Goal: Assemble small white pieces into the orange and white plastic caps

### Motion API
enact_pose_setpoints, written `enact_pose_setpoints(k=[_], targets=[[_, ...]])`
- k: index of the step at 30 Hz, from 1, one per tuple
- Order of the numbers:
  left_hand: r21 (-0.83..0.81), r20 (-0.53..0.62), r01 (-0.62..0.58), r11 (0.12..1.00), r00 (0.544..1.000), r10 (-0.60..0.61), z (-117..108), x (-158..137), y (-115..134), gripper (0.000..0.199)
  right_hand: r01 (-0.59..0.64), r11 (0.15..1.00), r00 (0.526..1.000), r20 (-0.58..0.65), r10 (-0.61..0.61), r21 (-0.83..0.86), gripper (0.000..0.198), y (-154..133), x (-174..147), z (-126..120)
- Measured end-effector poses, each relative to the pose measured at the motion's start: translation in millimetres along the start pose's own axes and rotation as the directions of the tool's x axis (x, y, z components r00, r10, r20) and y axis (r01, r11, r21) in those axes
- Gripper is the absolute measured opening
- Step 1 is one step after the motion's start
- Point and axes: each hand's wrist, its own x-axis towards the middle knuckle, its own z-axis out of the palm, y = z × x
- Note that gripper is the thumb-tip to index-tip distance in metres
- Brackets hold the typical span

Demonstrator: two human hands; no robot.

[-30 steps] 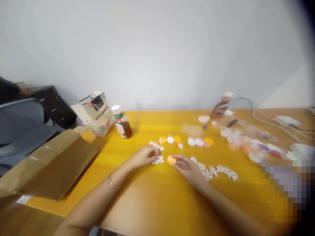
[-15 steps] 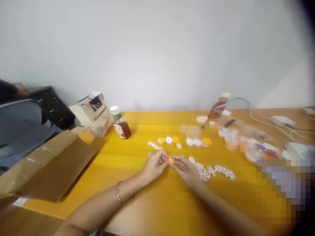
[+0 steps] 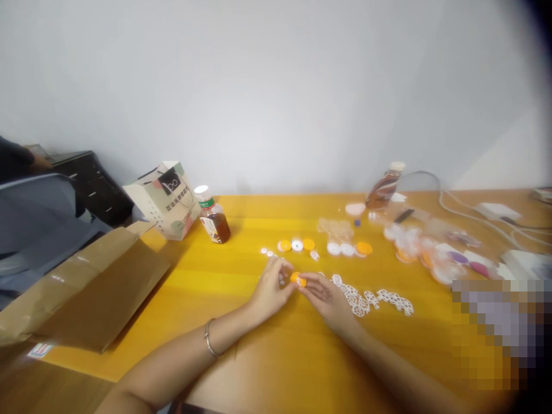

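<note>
Disc (image 3: 298,280) in right hand (image 3: 328,298), narrow pinch

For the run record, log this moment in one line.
right hand: holds small round orange plastic-looking piece | left hand: close beside it | nearby: flat white openwork pieces

The paper bag (image 3: 166,215) carries a black patch (image 3: 170,181) with pale, rounded letters that look like "bo", though the first stroke is unclear. Beneath it runs a line of dark Chinese characters (image 3: 178,198); the first looks like 互, the others are too blurred to read surely. The green band (image 3: 206,203) on the left bottle (image 3: 221,225) bears small white lettering, illegible. Print on the right bottle's label (image 3: 385,188) is likewise unreadable.
</note>
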Motion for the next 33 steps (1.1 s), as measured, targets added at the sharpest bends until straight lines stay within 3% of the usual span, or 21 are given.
enact_pose_setpoints(k=[5,17,22,25,28,30,33], targets=[[-0.133,0.081,0.077,0.988,0.995,-0.067,3.0,1.0,-6.8,0.022,0.0,1.0,0.999,-0.032,0.001,0.016,0.027,-2.6,0.7,1.5],[-0.344,0.127,0.162,0.925,0.984,-0.125,8.1,4.1,-15.8,0.028,-0.026,1.0,0.996,-0.081,0.027,0.017,0.025,-3.8,2.7,1.4],[-0.408,0.17,0.186,0.894,0.977,-0.126,7.2,7.0,-16.5,0.021,-0.05,0.998,0.993,-0.105,0.052,0.025,0.028,-0.1,7.1,-1.3],[-0.3,0.146,0.126,0.946,0.986,-0.085,-2.7,14.0,-17.4,0.013,-0.064,0.998,0.989,-0.131,0.066,0.019,0.03,4.2,9.4,-4.7],[-0.041,0.107,0.004,0.999,0.994,0.0,-22.0,22.6,-17.3,0.01,-0.078,0.997,0.987,-0.14,0.08,0.02,0.03,5.4,9.8,-6.7],[0.129,0.209,-0.073,0.989,0.977,0.045,-35.0,26.2,-17.1,0.008,-0.089,0.996,0.986,-0.141,0.092,0.023,0.029,3.7,8.9,-6.6],[0.252,0.384,-0.151,0.956,0.922,0.044,-45.2,26.2,-17.8,0.008,-0.112,0.993,0.983,-0.14,0.115,0.03,0.031,-1.2,6.7,-5.2]])
